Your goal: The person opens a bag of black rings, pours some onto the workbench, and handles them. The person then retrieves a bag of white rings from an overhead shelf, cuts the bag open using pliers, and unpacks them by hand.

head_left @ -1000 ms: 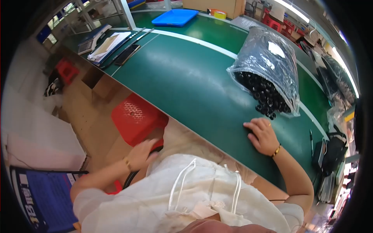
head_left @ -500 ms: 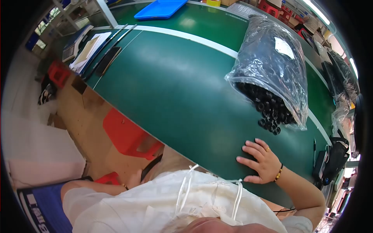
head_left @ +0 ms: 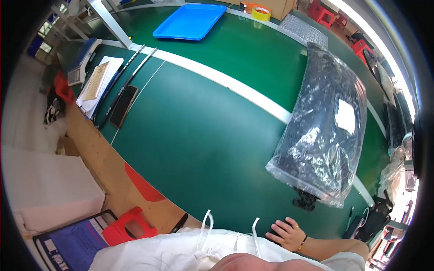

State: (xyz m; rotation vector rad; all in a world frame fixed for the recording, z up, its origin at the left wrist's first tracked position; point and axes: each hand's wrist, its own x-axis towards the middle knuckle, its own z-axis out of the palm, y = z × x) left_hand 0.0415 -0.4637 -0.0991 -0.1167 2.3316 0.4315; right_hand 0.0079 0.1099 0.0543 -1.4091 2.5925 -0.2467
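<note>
My right hand [head_left: 288, 234] lies on the green tabletop [head_left: 194, 131] near its front edge, fingers spread, holding nothing. Just beyond its fingertips is a small pile of black ring-like parts [head_left: 305, 200], at the mouth of a large clear plastic bag [head_left: 323, 122]. More dark contents show through the bag, which lies on its side and bears a white label [head_left: 345, 116]. My left hand is out of view.
A blue tray [head_left: 190, 21] stands at the back, near yellow tape [head_left: 261, 14]. At the left lie a phone [head_left: 124, 106], papers [head_left: 101, 83] and dark strips. A black bag [head_left: 377, 217] is at the right. Red stool [head_left: 131, 226] at lower left.
The view has tipped, so the bag and my right hand appear lower. My right hand's fingers have spread from their earlier curl. My left hand has dropped out of sight.
</note>
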